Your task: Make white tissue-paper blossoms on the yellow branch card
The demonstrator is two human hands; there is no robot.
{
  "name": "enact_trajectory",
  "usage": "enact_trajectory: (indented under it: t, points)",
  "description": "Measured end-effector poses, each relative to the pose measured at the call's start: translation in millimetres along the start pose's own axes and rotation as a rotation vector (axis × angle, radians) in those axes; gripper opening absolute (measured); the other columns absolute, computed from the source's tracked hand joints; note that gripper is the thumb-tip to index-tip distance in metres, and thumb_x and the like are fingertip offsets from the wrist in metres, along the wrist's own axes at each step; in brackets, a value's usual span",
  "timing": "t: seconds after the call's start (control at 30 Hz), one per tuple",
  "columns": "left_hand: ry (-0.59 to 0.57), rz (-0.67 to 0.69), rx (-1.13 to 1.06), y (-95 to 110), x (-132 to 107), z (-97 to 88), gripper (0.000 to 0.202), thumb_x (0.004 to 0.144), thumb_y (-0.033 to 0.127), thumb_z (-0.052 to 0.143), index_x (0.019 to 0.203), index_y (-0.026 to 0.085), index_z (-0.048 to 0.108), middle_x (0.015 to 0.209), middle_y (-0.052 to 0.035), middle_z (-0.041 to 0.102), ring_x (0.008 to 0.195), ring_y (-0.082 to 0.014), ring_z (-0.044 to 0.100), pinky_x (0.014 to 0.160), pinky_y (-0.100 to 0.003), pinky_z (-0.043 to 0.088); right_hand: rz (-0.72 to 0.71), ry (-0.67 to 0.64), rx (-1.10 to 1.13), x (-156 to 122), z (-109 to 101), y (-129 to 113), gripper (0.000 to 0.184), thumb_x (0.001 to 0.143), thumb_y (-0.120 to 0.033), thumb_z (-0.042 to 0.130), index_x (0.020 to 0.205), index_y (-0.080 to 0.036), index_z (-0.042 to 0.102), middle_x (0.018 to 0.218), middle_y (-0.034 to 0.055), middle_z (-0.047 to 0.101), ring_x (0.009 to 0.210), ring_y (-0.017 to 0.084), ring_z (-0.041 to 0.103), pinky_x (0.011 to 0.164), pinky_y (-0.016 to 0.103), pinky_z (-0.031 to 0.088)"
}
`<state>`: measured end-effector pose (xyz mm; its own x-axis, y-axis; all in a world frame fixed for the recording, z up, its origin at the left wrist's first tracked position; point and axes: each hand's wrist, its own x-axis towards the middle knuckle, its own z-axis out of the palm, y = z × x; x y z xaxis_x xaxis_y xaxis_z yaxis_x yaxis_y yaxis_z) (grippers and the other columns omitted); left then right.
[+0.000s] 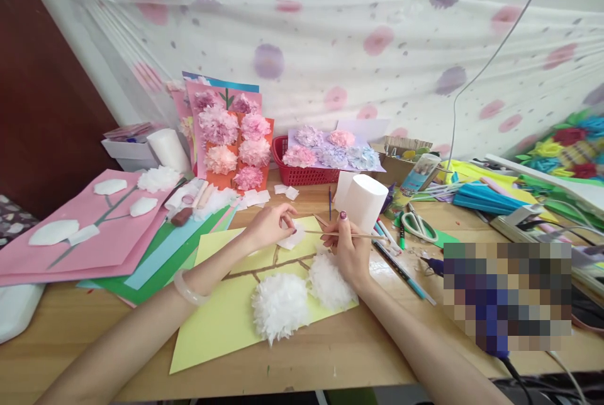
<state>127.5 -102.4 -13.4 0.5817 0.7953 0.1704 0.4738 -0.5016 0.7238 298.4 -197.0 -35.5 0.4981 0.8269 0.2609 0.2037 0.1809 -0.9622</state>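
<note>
A yellow card (207,323) with a brown branch drawn on it lies in front of me. Two white tissue-paper pompoms, a near one (280,305) and a right one (331,280), sit on its lower part. My left hand (268,227) hovers over the card's upper part, fingers pinched at a small piece of white tissue paper (291,240). Between the thumb and fingers of my right hand (352,249) is a thin wooden stick (314,233), its left end close to my left fingertips. Whether the tissue touches the card is hard to tell.
A pink card (136,238) with white paper shapes lies left, over green sheets. Behind stand a white paper roll (368,200), white squares (255,198) and a red basket (302,175). At right are scissors (419,226), pens (399,270) and a blue corded tool (493,329).
</note>
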Motion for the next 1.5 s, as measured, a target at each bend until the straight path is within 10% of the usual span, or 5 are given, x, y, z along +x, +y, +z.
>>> enact_trajectory:
  t: [0.77, 1.5]
  points:
    - [-0.002, -0.028, -0.041, 0.1, -1.5, -3.2, 0.034, 0.068, 0.015, 0.060, 0.102, 0.017, 0.059, 0.078, -0.0008, 0.071, 0.072, -0.0169, 0.066, 0.062, -0.025, 0.046, -0.235, 0.179, -0.021, -5.2, -6.6, -18.3, 0.058, 0.093, -0.054, 0.038, 0.050, -0.019, 0.055, 0.043, -0.0004, 0.051, 0.042, 0.013, 0.048, 0.046, 0.027, 0.038]
    - [0.002, -0.029, -0.039, 0.7, -0.3, -4.4, 0.033, 0.068, 0.012, 0.060, 0.101, 0.015, 0.059, 0.079, -0.0027, 0.070, 0.071, -0.0173, 0.065, 0.061, -0.025, 0.045, -0.324, -0.121, -0.160, -8.0, -5.7, -4.1, 0.052, 0.096, -0.048, 0.036, 0.059, -0.018, 0.057, 0.050, 0.0003, 0.055, 0.046, 0.013, 0.051, 0.048, 0.025, 0.038]
